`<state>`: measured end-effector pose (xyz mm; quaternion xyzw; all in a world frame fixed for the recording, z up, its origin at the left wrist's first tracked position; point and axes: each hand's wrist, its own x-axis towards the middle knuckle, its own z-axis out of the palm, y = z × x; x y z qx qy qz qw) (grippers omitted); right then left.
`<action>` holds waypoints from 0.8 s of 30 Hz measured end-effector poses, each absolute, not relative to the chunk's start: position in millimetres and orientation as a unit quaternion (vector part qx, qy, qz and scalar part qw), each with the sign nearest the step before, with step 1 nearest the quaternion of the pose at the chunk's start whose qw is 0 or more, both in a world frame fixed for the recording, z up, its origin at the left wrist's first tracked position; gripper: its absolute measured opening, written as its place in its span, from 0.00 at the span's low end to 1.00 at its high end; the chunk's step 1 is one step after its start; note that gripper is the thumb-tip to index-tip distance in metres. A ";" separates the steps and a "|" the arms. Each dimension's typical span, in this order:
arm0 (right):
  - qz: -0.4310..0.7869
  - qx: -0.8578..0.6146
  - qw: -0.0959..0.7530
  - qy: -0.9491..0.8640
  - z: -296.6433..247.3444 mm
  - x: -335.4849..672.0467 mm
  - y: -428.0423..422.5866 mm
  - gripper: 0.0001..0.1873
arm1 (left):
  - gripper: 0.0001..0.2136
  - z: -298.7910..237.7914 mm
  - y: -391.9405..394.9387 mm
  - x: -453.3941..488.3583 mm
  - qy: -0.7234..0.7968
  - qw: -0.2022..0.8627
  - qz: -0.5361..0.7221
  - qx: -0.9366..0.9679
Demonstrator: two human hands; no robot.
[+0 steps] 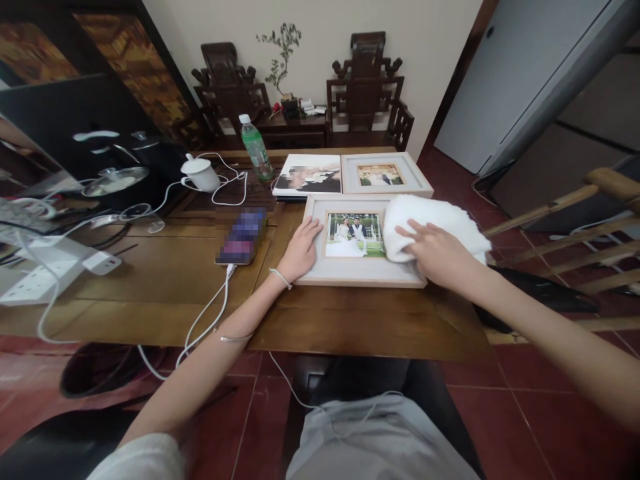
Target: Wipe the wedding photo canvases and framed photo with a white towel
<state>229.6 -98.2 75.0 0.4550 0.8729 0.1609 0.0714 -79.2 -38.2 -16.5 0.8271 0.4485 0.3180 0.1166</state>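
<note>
A light wooden picture frame (pixel 360 272) lies flat near the table's front edge, with a photo (pixel 354 235) of two people outdoors in its middle. My left hand (pixel 300 252) grips its left edge, fingers over the border. Over the right part of the frame is a folded white towel (pixel 440 217), which hangs past the right edge. My right hand (pixel 433 250) holds the towel down, its index and middle fingers apart on top; the thumb is hidden. Behind lie a second light frame (pixel 419 175) and a stack topped by a white-bordered photo print (pixel 320 175).
A phone (pixel 243 237) on a charging cable lies left of the frame. Further left are a green-labelled bottle (pixel 256 150), a white lidded cup (pixel 201 175), a power strip (pixel 45 270) and loose cables. A wooden chair (pixel 565 227) stands at the right.
</note>
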 end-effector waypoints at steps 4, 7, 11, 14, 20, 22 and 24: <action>0.142 0.425 0.086 0.890 80.8 229.8 -140.5 0.22 | 0.27 -15.6 -38.2 -77.6 0.453 0.117 0.316 0.825; 0.134 0.418 0.086 0.894 80.2 212.0 -145.3 0.21 | 0.26 -17.1 -37.3 -77.1 0.453 0.113 0.319 0.825; 0.104 0.385 0.021 0.917 72.5 161.9 -134.9 0.17 | 0.23 -15.9 -38.0 -76.0 0.461 0.118 0.325 0.817; 0.051 0.369 -0.026 0.928 67.7 122.8 -124.7 0.17 | 0.21 -10.6 -40.7 -74.0 0.475 0.145 0.339 0.799; 0.018 0.405 -0.006 0.914 88.1 120.4 -90.6 0.25 | 0.23 -5.3 -43.7 -70.5 0.484 0.148 0.346 0.790; 0.058 0.442 -0.034 0.895 100.8 140.3 -72.5 0.27 | 0.23 -5.6 -43.4 -69.9 0.486 0.132 0.327 0.800; 0.124 0.470 -0.059 0.872 109.6 160.2 -52.5 0.27 | 0.22 -5.7 -43.1 -69.7 0.485 0.117 0.313 0.808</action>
